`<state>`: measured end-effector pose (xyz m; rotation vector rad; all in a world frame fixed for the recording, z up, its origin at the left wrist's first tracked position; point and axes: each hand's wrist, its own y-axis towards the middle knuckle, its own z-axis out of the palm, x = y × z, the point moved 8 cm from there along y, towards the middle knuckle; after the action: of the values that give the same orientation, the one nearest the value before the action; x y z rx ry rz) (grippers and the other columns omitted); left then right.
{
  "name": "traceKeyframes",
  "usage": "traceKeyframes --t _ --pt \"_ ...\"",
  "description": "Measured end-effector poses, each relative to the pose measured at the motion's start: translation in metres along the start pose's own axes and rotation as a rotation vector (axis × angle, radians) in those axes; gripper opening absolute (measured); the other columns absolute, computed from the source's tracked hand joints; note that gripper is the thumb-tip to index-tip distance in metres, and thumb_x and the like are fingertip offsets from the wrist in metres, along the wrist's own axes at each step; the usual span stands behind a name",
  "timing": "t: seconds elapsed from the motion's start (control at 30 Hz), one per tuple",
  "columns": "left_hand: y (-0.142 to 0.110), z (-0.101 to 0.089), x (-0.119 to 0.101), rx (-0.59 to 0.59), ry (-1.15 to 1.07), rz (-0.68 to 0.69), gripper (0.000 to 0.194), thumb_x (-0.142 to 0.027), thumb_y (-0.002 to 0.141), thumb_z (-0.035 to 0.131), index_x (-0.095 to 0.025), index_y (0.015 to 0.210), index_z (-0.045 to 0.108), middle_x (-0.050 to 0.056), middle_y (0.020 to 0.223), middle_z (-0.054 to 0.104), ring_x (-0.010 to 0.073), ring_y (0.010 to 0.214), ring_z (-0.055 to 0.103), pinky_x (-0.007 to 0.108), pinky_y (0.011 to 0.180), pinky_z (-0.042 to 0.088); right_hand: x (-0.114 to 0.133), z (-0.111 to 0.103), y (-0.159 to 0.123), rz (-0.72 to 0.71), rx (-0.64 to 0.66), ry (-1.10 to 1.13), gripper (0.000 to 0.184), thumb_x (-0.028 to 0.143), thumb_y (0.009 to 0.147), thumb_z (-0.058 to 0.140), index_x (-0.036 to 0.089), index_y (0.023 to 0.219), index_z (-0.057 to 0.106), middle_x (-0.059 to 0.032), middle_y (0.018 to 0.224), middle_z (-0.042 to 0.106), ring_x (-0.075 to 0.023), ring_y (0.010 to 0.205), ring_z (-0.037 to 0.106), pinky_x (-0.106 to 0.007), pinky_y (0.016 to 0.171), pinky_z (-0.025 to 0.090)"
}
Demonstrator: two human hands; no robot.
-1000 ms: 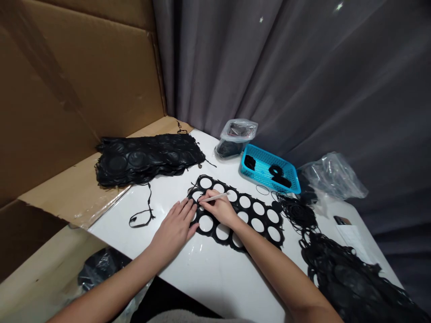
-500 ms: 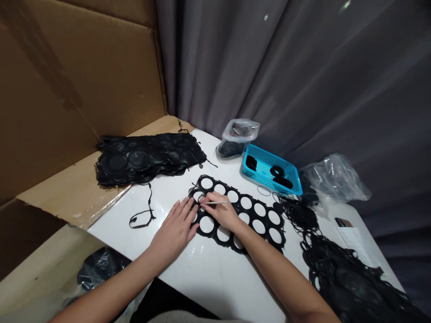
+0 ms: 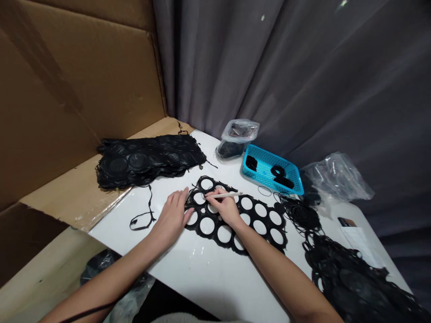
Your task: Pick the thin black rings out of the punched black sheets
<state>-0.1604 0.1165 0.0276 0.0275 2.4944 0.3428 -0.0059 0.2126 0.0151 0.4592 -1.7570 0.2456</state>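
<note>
A black rubber-like sheet with rows of round holes lies flat on the white table. My right hand is closed around a slim white pen-like stick. Its left end points at the rim of a hole near the sheet's left side; I cannot make out the tip. At the sheet's left edge rests my left hand, its thumb apart from the outstretched fingers, holding nothing visible. Just left of that hand a thin black strip curls on the table.
A stack of black sheets lies at the back left beside cardboard. Behind the sheet are a clear bag and a blue basket with black rings. Black rings and a black scrap heap lie right.
My right hand has shifted slightly right with the stick, which now tilts up to the right. My left hand has drawn back left, off the holes towards the sheet's edge.
</note>
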Motion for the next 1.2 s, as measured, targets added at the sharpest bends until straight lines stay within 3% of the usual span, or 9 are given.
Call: traceKeyframes --t 0.13,0.23,0.43,0.63,0.9,1.07,1.2 --pt "0.029 0.004 0.008 0.110 -0.329 -0.070 0.063 -0.020 0.088 0.056 -0.020 0.148 0.037 0.008 0.107 0.062 0.0264 0.107 0.059 0.048 0.100 0.046 -0.005 -0.001 0.001 0.003 -0.019 0.014 0.014 0.031 0.084 0.067 0.021 0.075 0.062 -0.0028 0.090 0.073 -0.0199 0.084 0.064 -0.031 0.079 0.046" --pt "0.045 0.010 0.009 0.165 -0.548 -0.114 0.067 -0.015 0.082 0.057 -0.023 0.146 0.039 0.004 0.101 0.059 0.0205 0.095 0.061 0.042 0.094 0.049 -0.006 -0.001 0.001 -0.006 -0.028 0.022 0.012 0.031 0.084 0.067 0.021 0.077 0.063 -0.0012 0.087 0.072 -0.0187 0.081 0.063 -0.030 0.077 0.045" --pt "0.059 0.013 0.001 0.255 -0.585 -0.100 0.075 -0.022 0.080 0.065 -0.027 0.149 0.035 0.006 0.117 0.052 0.0116 0.075 0.057 0.030 0.073 0.052 -0.005 -0.002 0.002 -0.010 -0.044 0.017 0.009 0.030 0.084 0.066 0.022 0.079 0.065 0.0003 0.083 0.070 -0.0177 0.078 0.060 -0.029 0.074 0.044" --pt "0.055 0.002 0.002 0.447 -0.660 -0.119 0.086 -0.018 0.083 0.059 -0.033 0.156 0.017 0.011 0.135 0.048 0.0079 0.072 0.055 0.028 0.072 0.049 -0.005 -0.001 0.003 -0.024 -0.048 0.012 0.011 0.031 0.084 0.066 0.022 0.079 0.065 0.0012 0.078 0.067 -0.0170 0.074 0.058 -0.028 0.069 0.043" --pt "0.054 0.001 0.011 0.377 -0.620 -0.089 0.092 -0.019 0.081 0.060 -0.033 0.158 0.012 0.015 0.142 0.044 0.0055 0.067 0.054 0.026 0.068 0.052 -0.004 0.002 0.002 -0.053 -0.039 0.029 0.011 0.029 0.086 0.063 0.023 0.078 0.063 -0.0008 0.089 0.072 -0.0191 0.083 0.065 -0.030 0.075 0.047" --pt "0.059 -0.013 0.027 0.279 -0.450 -0.024 0.084 -0.022 0.084 0.058 -0.029 0.158 0.019 0.017 0.143 0.045 0.0085 0.071 0.062 0.031 0.073 0.056 -0.002 0.002 0.001 -0.047 -0.050 -0.012 0.012 0.030 0.086 0.062 0.023 0.076 0.061 -0.0009 0.090 0.073 -0.0191 0.083 0.065 -0.030 0.075 0.047" --pt "0.062 -0.029 0.039 0.261 -0.267 0.022 0.074 -0.022 0.086 0.051 -0.026 0.155 0.027 0.012 0.132 0.053 0.0100 0.070 0.062 0.032 0.075 0.057 -0.004 0.003 0.000 -0.036 -0.057 -0.032 0.013 0.032 0.087 0.061 0.023 0.078 0.061 -0.0003 0.087 0.072 -0.0182 0.077 0.062 -0.030 0.070 0.046"
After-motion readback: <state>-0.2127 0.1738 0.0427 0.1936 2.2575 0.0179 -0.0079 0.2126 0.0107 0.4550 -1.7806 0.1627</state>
